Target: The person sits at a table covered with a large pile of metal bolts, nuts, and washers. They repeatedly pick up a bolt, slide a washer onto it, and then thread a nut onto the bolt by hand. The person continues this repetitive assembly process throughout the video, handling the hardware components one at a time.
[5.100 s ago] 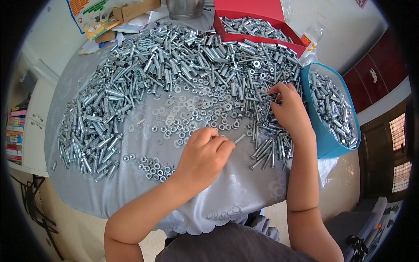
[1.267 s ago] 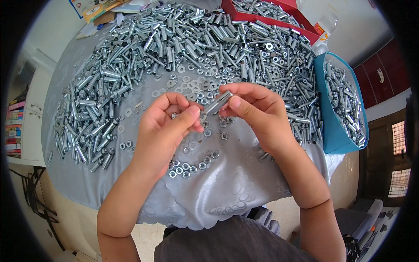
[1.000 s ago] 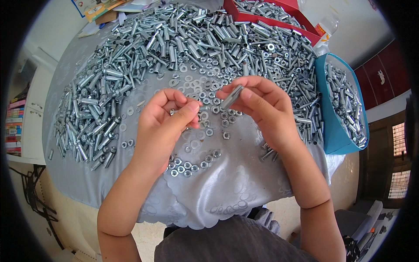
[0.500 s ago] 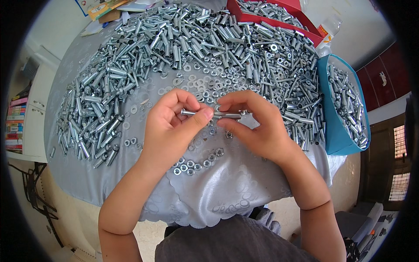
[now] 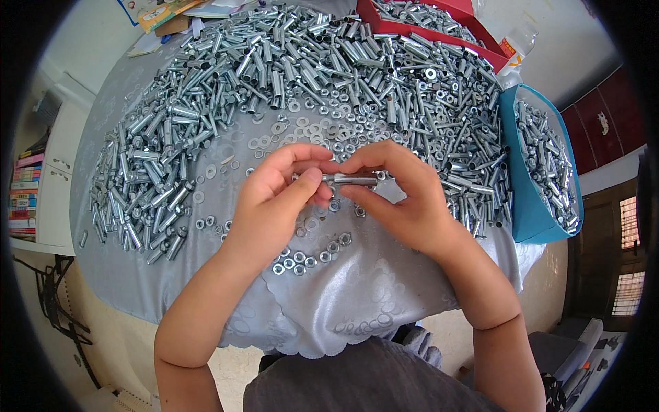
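Over the middle of the table, my left hand (image 5: 268, 199) pinches a bolt (image 5: 328, 178) between thumb and fingers, which cover its head end. My right hand (image 5: 408, 189) grips a shiny metal sleeve (image 5: 358, 180) between thumb and fingertips. Bolt and sleeve lie in one line, roughly level; the bolt's shank runs to the sleeve's left end, and my fingers partly hide the joint. Below the hands, several nuts (image 5: 311, 262) sit in a curved row on the grey tablecloth (image 5: 343, 295). Flat washers (image 5: 302, 130) and more nuts are scattered just beyond my fingers.
A big heap of metal sleeves and bolts (image 5: 274, 62) arcs across the far table and down both sides. At the right edge stands a teal bin (image 5: 525, 185) of assembled fasteners. A red box (image 5: 425, 31) and a plastic bottle (image 5: 519, 44) are at the back right.
The bolt's head, which stuck out left of my left fingers, is now covered by them. My left hand has shifted its grip and the bolt shows less length. My right hand stays nearly still.
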`<state>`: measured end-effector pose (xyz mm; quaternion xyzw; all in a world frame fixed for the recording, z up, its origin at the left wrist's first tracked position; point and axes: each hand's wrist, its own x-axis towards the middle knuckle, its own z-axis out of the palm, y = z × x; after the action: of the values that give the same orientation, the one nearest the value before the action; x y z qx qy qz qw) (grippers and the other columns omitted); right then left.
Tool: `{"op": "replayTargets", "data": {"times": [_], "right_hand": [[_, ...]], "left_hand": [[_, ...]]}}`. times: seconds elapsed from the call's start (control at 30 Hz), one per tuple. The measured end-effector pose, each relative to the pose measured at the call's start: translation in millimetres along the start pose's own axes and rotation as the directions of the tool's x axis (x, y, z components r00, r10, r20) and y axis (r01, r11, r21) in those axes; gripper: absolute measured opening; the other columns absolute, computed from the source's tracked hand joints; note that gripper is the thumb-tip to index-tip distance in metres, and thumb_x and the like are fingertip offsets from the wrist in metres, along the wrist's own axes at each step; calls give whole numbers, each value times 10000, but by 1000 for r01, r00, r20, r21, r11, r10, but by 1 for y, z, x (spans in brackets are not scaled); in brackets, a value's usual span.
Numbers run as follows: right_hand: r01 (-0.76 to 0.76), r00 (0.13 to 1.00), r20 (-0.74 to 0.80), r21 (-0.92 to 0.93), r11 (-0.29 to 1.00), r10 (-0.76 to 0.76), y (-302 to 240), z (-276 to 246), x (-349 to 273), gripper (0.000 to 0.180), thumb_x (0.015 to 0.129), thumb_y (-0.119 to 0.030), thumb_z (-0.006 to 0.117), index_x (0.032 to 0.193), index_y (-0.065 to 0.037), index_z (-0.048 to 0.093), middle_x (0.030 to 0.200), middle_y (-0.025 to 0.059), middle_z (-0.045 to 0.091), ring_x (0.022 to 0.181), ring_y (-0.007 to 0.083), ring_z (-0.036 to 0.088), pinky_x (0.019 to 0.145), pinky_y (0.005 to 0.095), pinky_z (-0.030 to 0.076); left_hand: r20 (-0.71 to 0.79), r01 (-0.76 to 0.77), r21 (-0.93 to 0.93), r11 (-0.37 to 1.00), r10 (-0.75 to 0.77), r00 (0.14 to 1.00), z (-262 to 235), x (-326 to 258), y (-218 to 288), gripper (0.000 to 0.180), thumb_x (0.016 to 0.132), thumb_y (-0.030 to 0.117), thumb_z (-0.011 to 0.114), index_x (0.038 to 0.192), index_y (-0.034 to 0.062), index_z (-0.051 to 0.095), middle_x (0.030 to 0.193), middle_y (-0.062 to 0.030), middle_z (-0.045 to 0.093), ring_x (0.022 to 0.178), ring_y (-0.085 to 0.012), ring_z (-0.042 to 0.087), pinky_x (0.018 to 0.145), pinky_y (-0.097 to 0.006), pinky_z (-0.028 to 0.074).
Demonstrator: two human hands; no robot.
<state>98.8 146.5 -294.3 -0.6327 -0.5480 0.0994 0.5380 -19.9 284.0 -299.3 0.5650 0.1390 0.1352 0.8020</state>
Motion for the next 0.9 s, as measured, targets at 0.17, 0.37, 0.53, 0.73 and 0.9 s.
{"op": "replayTargets", "data": {"times": [0.17,0.37,0.53,0.73,0.9], "right_hand": [[109,994,12,-106,988,-109,1,4,0,247,717,27,647,950,-23,586,898,96,595,846,258,578,718,321,479],[84,995,58,-68,994,-80,-7,7,-3,283,686,7,676,950,-37,584,860,78,592,840,258,552,743,341,454],[64,998,-21,-39,997,-65,-13,18,1,269,706,-10,673,958,-35,581,860,80,591,865,280,546,745,336,456],[1,1000,-29,-34,999,-1,-10,8,1,204,776,-14,626,976,-20,583,872,99,597,796,239,582,678,303,474],[-5,999,-42,-73,997,2,-1,3,-1,150,798,-12,611,947,-3,595,842,106,608,703,208,600,613,278,477]], "left_hand": [[80,119,-14,993,-117,990,5,-6,5,302,923,179,450,1165,-2,447,990,-28,524,741,-66,443,656,-197,378],[230,251,-4,968,-243,942,8,-10,5,329,940,267,447,1153,17,420,991,-13,479,811,-59,414,708,-208,361],[85,264,38,964,-266,960,15,-14,6,282,936,293,465,1042,33,480,847,31,465,731,-30,431,624,-184,366],[-46,158,-35,987,-159,986,6,-8,4,233,925,274,493,924,47,547,662,66,425,553,2,350,478,-178,274],[-40,92,127,988,-87,995,7,-8,3,226,913,250,526,853,36,569,616,92,413,501,23,304,437,-166,219]]}}
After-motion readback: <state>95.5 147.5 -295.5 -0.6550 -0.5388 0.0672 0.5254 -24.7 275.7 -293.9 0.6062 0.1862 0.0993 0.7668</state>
